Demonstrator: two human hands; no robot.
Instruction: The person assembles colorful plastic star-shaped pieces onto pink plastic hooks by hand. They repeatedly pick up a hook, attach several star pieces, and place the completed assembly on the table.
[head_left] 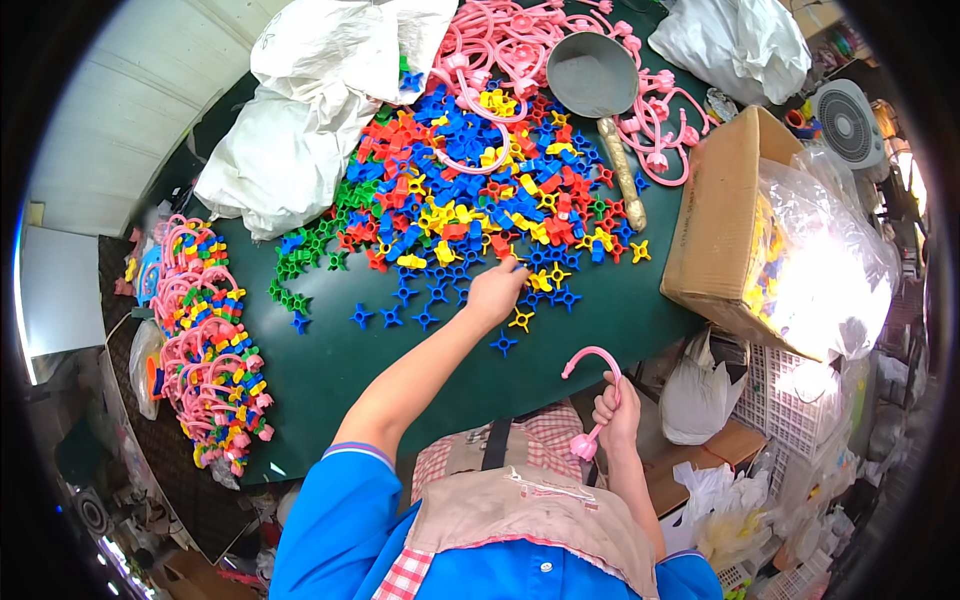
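My right hand [618,412] is closed around a pink plastic tube [596,352], hooked at the top and with a flower-shaped end near my apron. At the front edge of a heap of small pronged plastic pieces [470,215] in red, blue, yellow and green, the fingers of my left hand [496,294] are drawn together. A bit of blue shows at its fingertips, but whether they grip a piece is hidden. Loose blue star-shaped pieces [425,318] lie left of that hand, and a yellow star-shaped piece [521,320] lies just to its right.
More pink tubes [500,40] are piled at the back beside a metal scoop [592,75]. White sacks [300,130] lie back left on the green table [330,380]. Bundles of pink tubes strung with coloured pieces [210,345] line the left. A cardboard box [712,215] stands right.
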